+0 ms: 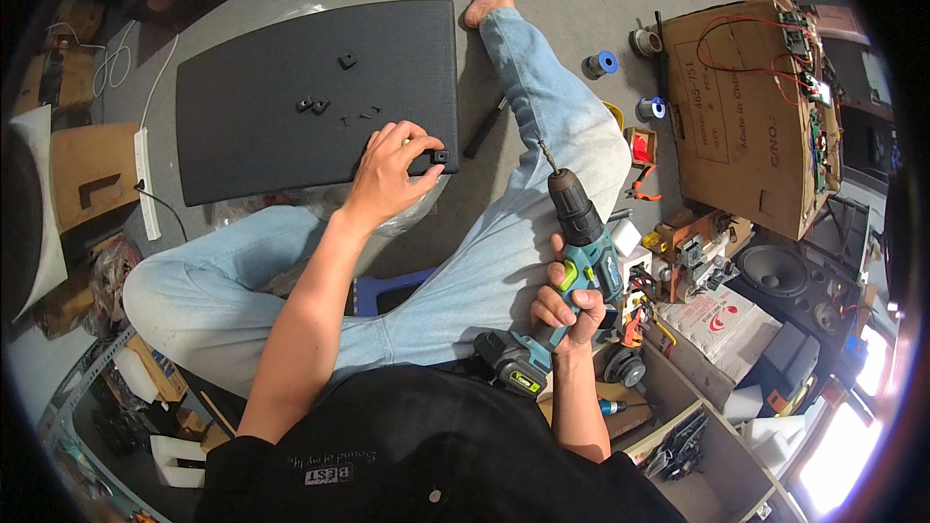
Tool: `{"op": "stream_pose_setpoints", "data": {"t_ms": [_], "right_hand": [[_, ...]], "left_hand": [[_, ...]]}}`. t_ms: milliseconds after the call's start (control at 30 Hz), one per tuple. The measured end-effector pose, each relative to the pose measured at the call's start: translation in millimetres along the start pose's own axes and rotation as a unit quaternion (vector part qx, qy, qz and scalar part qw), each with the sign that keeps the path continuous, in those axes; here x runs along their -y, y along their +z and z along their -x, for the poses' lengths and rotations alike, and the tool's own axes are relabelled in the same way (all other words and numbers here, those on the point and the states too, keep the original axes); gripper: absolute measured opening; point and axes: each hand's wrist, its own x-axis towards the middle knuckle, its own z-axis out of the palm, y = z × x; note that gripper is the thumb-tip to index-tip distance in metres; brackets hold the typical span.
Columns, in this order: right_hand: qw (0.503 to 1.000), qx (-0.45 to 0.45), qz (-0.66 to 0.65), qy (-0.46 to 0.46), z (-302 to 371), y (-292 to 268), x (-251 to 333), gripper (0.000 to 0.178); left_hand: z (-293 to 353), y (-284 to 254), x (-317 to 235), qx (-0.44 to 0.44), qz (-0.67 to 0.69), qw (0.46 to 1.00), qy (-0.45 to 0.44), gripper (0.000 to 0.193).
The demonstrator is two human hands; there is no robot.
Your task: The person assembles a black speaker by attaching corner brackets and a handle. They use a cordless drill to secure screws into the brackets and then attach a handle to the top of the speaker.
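My left hand [387, 172] reaches onto the near right corner of a large black box [291, 58] with a textured top. Its thumb and index finger pinch a small black square foot [441, 156] with a hole in it, set on that corner. More small black feet [312, 106] lie on the box top, with another black foot [348, 60] farther back. Several small dark screws [365, 116] are scattered beyond my fingers. My right hand [572, 315] grips a teal cordless drill [593, 266] over my thigh, its long bit [548, 155] pointing up and away.
Solder spools [602, 63] and red-handled pliers [643, 184] lie on the floor right of my leg. Behind them stands a large cardboard box [727, 107]. A speaker [775, 271] and cluttered parts fill the right. On the left is a white power strip [146, 184].
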Motion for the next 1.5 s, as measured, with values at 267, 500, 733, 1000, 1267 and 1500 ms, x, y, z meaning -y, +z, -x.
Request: {"op": "stream_pose_setpoints", "data": {"t_ms": [267,500,733,1000,1267,1500], "right_hand": [[1.000,-0.004,0.003,-0.003,1,0,-1,0.082],[1.000,0.005,0.001,-0.001,0,-2,0,0.082],[1.000,-0.001,-0.002,-0.003,1,-1,-1,0.083],[1.000,0.003,0.006,-0.002,0,-1,-2,0.082],[1.000,-0.014,0.025,-0.003,1,5,-1,0.079],[0.966,-0.127,0.225,0.017,-2,61,-6,0.076]], "left_hand": [[2,0,0,0.006,-0.006,1.000,-0.009,0.024],[1,-1,-1,0.003,-0.005,1.000,-0.005,0.024],[1,-11,-3,0.028,0.068,0.996,-0.055,0.035],[4,-3,0,-0.008,0.014,1.000,-0.017,0.032],[2,2,-2,-0.028,-0.003,1.000,-0.004,0.023],[7,4,0,-0.042,0.004,0.999,-0.008,0.023]]}}
